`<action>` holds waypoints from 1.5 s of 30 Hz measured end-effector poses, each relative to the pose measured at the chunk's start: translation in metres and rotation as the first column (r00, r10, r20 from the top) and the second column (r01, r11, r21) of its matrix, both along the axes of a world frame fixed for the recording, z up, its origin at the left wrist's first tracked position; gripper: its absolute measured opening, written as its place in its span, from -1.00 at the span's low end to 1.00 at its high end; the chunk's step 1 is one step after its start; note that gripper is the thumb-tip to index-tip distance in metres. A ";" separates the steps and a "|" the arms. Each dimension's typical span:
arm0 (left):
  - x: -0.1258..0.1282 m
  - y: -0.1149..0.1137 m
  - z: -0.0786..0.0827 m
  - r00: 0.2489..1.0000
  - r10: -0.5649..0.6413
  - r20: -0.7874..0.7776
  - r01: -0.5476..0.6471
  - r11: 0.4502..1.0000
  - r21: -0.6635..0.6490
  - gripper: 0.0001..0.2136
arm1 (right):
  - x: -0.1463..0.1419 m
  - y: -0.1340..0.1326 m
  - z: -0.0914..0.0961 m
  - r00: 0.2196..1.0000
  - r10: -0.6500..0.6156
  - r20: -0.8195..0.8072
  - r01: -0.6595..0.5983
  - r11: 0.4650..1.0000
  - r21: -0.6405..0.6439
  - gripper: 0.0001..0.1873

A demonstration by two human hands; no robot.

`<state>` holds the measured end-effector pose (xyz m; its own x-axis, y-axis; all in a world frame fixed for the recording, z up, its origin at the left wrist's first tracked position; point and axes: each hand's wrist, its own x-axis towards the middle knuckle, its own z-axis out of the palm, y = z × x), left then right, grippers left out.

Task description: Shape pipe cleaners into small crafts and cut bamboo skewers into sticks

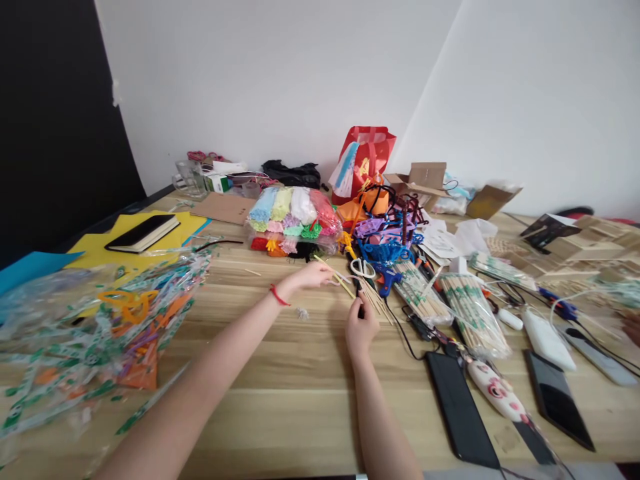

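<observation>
Near the middle of the table, my left hand point(315, 275), a red string round its wrist, pinches a thin wooden stick point(342, 283) that slants down toward my other hand. My right hand point(363, 327) is closed round a slim black tool point(360, 291); its exact kind is hard to make out. Loose wooden sticks point(376, 300) lie fanned out beside the right hand. Just beyond them is a pair of scissors with white handles point(363, 268). A blue glue gun point(387, 283) rests to their right.
Torn wrappers point(100, 353) cover the left side. Behind my hands are a bag of coloured pipe cleaners point(295, 220) and a red gift bag point(370, 157). To the right lie packs of chopsticks point(475, 317), a black phone point(460, 407), cables and wooden models point(580, 247).
</observation>
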<state>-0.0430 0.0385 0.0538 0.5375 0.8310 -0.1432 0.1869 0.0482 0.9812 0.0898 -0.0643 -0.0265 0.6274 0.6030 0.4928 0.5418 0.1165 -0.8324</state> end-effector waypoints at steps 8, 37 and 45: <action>-0.159 -0.082 -0.005 0.787 0.411 -0.460 -0.198 0.875 0.442 -0.71 | -0.023 -0.018 0.001 0.871 0.386 0.305 -0.173 0.821 -0.544 -0.65; -0.117 -0.155 -0.021 0.842 0.509 -0.179 -0.388 0.802 0.454 -0.72 | -0.067 -0.028 0.020 0.637 0.584 -0.503 -0.705 0.705 -0.075 -0.66; -0.073 -0.116 -0.031 0.949 0.310 0.051 -0.314 0.941 0.127 -0.68 | -0.072 -0.033 0.028 0.033 0.500 -0.865 -0.819 0.510 0.264 -0.71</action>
